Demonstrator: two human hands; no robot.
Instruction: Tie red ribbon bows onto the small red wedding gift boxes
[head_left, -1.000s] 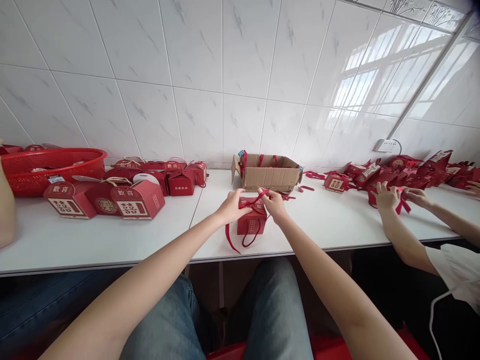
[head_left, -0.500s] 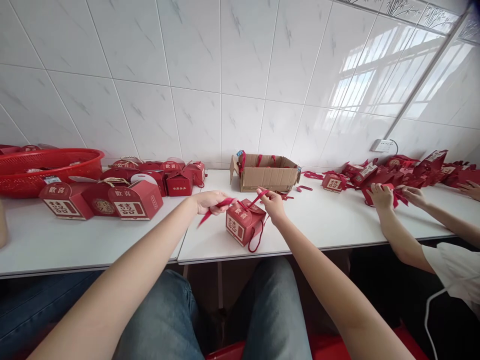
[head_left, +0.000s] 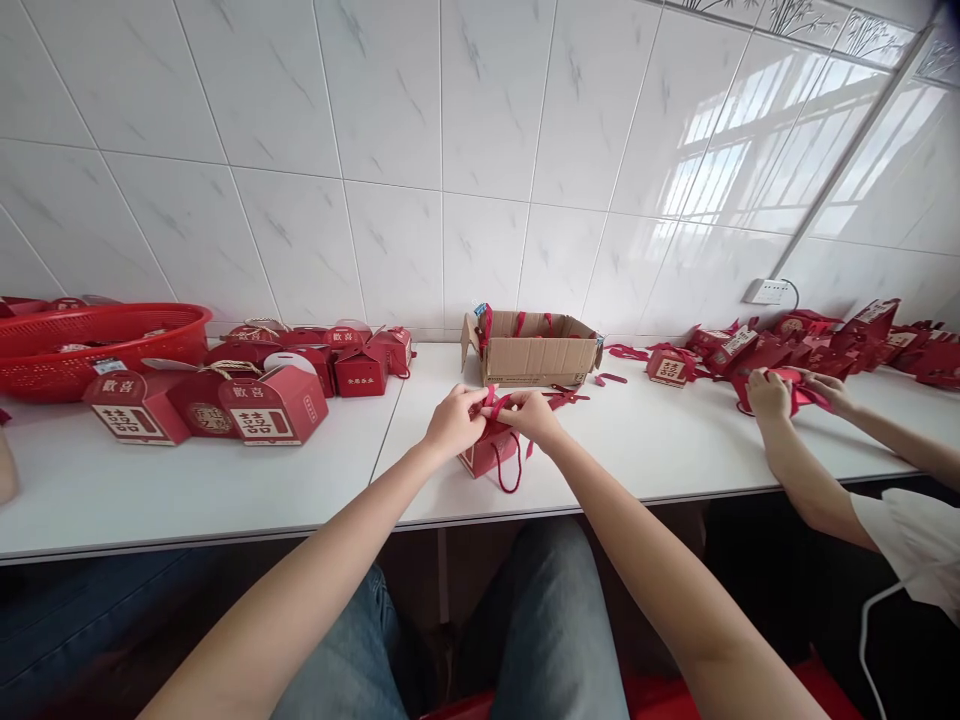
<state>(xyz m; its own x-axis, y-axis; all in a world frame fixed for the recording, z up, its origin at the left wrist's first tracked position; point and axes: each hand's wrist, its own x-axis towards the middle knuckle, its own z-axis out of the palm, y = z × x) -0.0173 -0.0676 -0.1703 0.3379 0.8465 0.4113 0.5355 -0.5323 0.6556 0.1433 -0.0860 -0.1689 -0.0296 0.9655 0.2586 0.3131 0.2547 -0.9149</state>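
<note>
A small red gift box [head_left: 480, 459] stands on the white table right in front of me, its cord handle [head_left: 511, 487] hanging down the near side. Over its top, my left hand [head_left: 459, 418] pinches a red ribbon [head_left: 490, 402]. Close beside it, my right hand [head_left: 529, 416] has its fingers closed on the same ribbon. Both hands nearly touch and hide most of the box's top and front. The exact shape of the ribbon between the fingers is hidden.
An open cardboard box [head_left: 536, 362] holding ribbons stands behind. Finished-looking red boxes [head_left: 274, 408] and a red plastic basket [head_left: 142, 345] are at left. At right, a co-worker's hands [head_left: 772, 395] handle another box, near a pile of red boxes [head_left: 817, 340] and a power strip [head_left: 765, 291].
My hands have come together over the box from either side, drawing the ribbon ends inward. The box has turned, so its printed front is mostly out of sight.
</note>
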